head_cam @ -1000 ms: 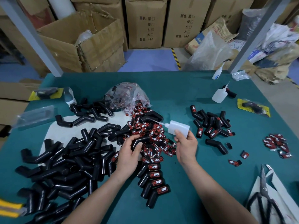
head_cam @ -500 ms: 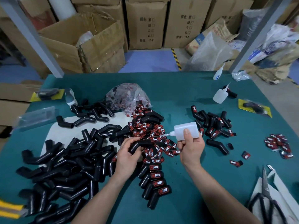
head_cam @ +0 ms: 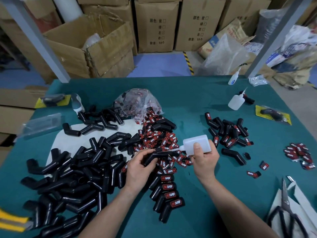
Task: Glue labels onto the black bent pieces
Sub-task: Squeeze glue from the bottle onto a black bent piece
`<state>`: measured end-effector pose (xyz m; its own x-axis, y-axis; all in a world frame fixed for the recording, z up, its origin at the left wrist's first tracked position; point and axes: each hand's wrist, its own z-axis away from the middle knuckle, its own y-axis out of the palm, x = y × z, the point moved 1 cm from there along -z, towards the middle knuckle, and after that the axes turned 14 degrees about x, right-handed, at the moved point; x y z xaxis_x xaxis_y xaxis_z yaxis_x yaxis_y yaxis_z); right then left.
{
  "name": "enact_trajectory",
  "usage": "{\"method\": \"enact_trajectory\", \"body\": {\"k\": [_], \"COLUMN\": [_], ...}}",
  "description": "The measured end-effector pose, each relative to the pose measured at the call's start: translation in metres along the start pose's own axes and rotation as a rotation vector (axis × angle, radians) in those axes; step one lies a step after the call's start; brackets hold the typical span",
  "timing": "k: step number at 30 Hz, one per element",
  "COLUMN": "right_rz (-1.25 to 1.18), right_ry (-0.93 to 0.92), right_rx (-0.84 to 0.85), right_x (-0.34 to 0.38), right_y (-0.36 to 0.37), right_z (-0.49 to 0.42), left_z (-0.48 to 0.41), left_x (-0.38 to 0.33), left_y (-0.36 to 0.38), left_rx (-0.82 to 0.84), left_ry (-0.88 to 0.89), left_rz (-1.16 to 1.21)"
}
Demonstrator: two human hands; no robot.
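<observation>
On the teal-covered desk [head_cam: 188, 100], the left hand [head_cam: 138, 169] curls its fingers round one matte black bent tube piece [head_cam: 151, 157], held over a heap of red-and-black labels [head_cam: 159, 138] printed "TAPER". The right hand [head_cam: 205, 158] grips a translucent white squeeze glue bottle [head_cam: 197, 143] turned sideways, its nozzle tip at the held piece. Two more bottles [head_cam: 235, 102] sit far right, making three in all. Four labelled pieces [head_cam: 169, 190] lie in a row by the left wrist. The bare pieces [head_cam: 72, 172] heaped on the left are too many to count. One pair of black-handled scissors [head_cam: 285, 208] lies near right.
</observation>
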<state>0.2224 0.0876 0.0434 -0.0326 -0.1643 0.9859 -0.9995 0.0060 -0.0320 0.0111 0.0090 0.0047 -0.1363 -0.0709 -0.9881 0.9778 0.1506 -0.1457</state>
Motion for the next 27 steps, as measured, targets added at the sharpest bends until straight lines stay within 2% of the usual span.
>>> {"method": "enact_trajectory", "body": {"k": [7,14,27], "right_rz": [0.072,0.193,0.181], "right_ry": [-0.049,-0.071,-0.061], "right_rx": [-0.060,-0.081,-0.062], "right_x": [0.0016,0.0040,0.0038], "right_y": [0.0013,0.0034,0.0039], "right_z": [0.0021,0.0034,0.0024], "left_z": [0.0002,0.0014,0.0007], "left_x": [-0.0070,-0.0079,0.0010], "left_y": [0.0008,0.0012,0.0010], "left_rx": [-0.033,-0.045,-0.034], "left_ry": [0.134,0.157,0.169], "left_rz": [-0.136,-0.154,-0.111]}}
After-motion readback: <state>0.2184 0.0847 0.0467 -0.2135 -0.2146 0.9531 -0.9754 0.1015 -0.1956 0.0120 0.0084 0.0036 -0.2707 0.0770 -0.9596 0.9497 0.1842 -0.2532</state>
